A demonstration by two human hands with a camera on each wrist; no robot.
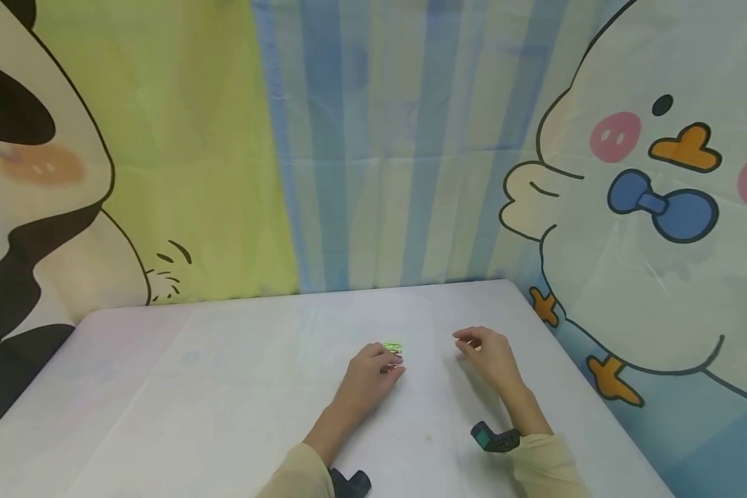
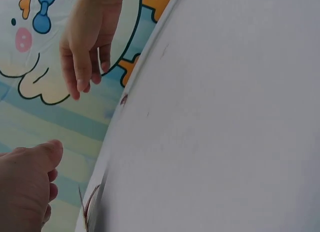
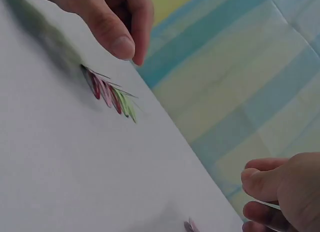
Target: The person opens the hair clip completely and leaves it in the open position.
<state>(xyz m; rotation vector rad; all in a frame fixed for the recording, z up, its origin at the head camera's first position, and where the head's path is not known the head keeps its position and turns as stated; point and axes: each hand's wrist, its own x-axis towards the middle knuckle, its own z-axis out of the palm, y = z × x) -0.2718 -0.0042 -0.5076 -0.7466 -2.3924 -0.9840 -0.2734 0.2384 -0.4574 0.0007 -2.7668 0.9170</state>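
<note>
A short row of slim, coloured snap-type hair clips (image 3: pixel 111 96), in dark, red, pink and green, lies on the white table. My left hand (image 1: pixel 373 373) is over this row, with its thumb and fingers bent above the clips. In the right wrist view the left hand's thumb (image 3: pixel 117 40) hangs just above the row, with a gap between. My right hand (image 1: pixel 487 353) hovers above the table to the right, fingers loosely bent and thumb near the forefinger. Below it lies a small reddish clip (image 2: pixel 124 99), also seen as a pink and dark clip (image 3: pixel 191 225) in the right wrist view.
The white table (image 1: pixel 224 387) reaches back to a striped cloth backdrop (image 1: pixel 386 152) with cartoon animals. Its right edge runs close beyond my right hand. Dark wrist devices (image 1: pixel 496 439) sit at both sleeves.
</note>
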